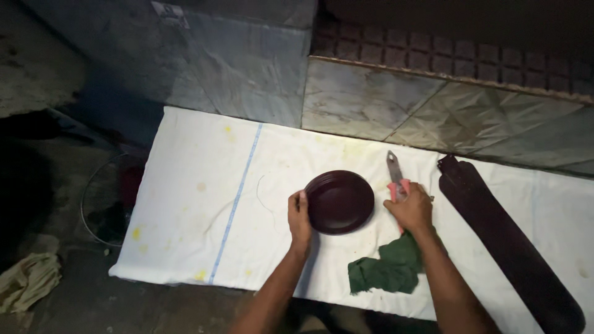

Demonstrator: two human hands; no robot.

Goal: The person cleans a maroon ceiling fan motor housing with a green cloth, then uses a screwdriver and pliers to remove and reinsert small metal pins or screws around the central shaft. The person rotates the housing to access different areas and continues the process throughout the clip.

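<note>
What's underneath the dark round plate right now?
The dark round plate rests on a stained white cloth with a blue stripe. The left hand holds its rim. The cloth hides whatever surface lies below.

On a white cloth (204,185), the left hand (299,218) grips the rim of a dark round plate (340,201). The right hand (411,209) holds pink-handled pliers (395,175). A green rag (388,267) lies below; a long dark blade (507,241) lies at right.
</note>
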